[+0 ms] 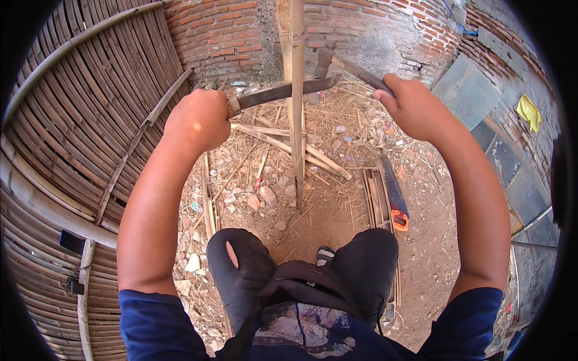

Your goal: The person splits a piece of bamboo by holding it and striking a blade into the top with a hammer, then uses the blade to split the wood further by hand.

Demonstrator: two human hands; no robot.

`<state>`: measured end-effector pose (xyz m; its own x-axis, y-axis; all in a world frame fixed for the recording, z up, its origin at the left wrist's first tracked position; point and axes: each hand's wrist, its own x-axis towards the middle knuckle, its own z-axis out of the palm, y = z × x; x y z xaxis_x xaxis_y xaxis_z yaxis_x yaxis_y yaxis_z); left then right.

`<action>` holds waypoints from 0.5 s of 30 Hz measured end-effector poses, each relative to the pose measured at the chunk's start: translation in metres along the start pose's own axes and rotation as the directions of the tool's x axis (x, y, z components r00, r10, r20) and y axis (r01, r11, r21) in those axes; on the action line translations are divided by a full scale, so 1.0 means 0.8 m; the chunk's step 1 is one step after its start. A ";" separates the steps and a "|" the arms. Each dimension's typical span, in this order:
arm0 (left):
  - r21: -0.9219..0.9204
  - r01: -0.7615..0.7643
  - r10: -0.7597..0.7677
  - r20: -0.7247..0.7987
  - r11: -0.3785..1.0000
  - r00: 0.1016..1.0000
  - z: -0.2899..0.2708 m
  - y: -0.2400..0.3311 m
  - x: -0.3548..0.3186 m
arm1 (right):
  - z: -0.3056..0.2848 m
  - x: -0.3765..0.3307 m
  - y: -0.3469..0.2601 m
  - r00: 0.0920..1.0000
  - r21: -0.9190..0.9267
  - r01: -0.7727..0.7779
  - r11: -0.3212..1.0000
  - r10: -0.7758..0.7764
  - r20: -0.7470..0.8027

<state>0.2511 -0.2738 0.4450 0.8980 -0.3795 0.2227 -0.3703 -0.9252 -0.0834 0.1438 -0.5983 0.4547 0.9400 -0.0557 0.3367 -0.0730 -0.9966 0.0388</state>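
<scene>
My left hand is closed around the wooden handle of a machete. The machete's dark blade runs to the right, set into an upright bamboo pole that is split along its length. Past the pole, the blade's curved tip sticks out. Gripped in my right hand is a hammer with a wooden handle. Its metal head is just above the blade near the tip; whether they touch I cannot tell.
Split bamboo strips lie on the straw- and stone-strewn ground ahead. A handsaw with an orange handle rests beside a stack of bamboo slats. A bamboo slat wall stands at left, a brick wall behind, grey panels at right.
</scene>
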 end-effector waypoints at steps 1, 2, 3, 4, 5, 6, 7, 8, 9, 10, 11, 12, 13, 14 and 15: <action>0.011 0.003 -0.003 -0.001 1.000 1.000 0.003 0.000 -0.001 | 0.014 -0.006 -0.010 0.999 0.035 -0.032 0.999 0.032 0.013; 0.021 0.005 -0.005 -0.002 1.000 1.000 0.005 -0.001 -0.002 | 0.002 -0.004 -0.008 1.000 0.035 0.000 0.999 0.000 0.011; 0.025 0.001 -0.001 -0.013 1.000 1.000 0.006 0.000 -0.003 | -0.024 0.001 -0.001 0.999 0.035 0.032 0.999 -0.032 0.009; 0.032 -0.002 0.003 -0.028 0.999 1.000 0.005 0.001 -0.004 | -0.040 0.008 0.008 0.998 0.036 0.065 0.997 -0.065 0.002; 0.033 -0.014 0.015 -0.033 0.999 0.999 0.008 0.004 -0.004 | -0.043 0.013 0.022 0.984 0.000 0.123 0.992 -0.122 -0.134; 0.027 -0.015 0.015 -0.024 1.000 1.000 0.010 0.006 -0.003 | -0.041 0.016 0.027 0.979 0.091 0.069 0.993 -0.050 -0.199; 0.021 -0.014 0.014 -0.019 1.000 1.000 0.010 0.007 -0.002 | -0.043 0.018 0.024 0.965 0.183 0.022 0.983 0.027 -0.260; 0.015 -0.014 0.014 -0.014 1.000 1.000 0.011 0.008 -0.001 | -0.043 0.019 0.019 0.943 0.276 -0.019 0.961 0.109 -0.314; 0.007 -0.015 0.015 -0.011 1.000 1.000 0.016 0.009 0.000 | -0.030 0.015 0.010 0.934 0.311 -0.057 0.949 0.161 -0.319; 0.001 -0.010 0.010 -0.012 1.000 1.000 0.019 0.008 0.000 | -0.008 0.007 0.001 0.970 0.229 -0.049 0.972 0.101 -0.220; -0.017 -0.018 0.018 -0.017 1.000 1.000 0.022 0.012 0.002 | 0.015 -0.006 -0.002 0.992 0.132 -0.042 0.990 0.057 -0.114; -0.004 -0.004 0.004 -0.015 1.000 1.000 0.017 0.010 0.000 | 0.026 -0.005 -0.006 1.000 0.055 -0.003 0.998 0.004 -0.009; 0.002 -0.003 0.003 -0.012 1.000 1.000 0.017 0.010 -0.001 | 0.023 -0.003 -0.007 1.000 0.061 -0.019 0.998 0.017 0.025; 0.007 -0.007 0.007 0.001 1.000 1.000 0.018 0.011 -0.002 | 0.011 -0.002 -0.001 1.000 0.056 0.002 0.998 -0.002 0.014; 0.013 -0.008 0.008 -0.002 1.000 1.000 0.019 0.013 -0.002 | -0.013 0.001 0.009 1.000 0.051 0.023 0.998 -0.023 0.003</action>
<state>0.2495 -0.2828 0.4289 0.8945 -0.3869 0.2239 -0.3742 -0.9221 -0.0982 0.1404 -0.6047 0.4652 0.9425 -0.0332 0.3326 -0.0347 -0.9994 -0.0014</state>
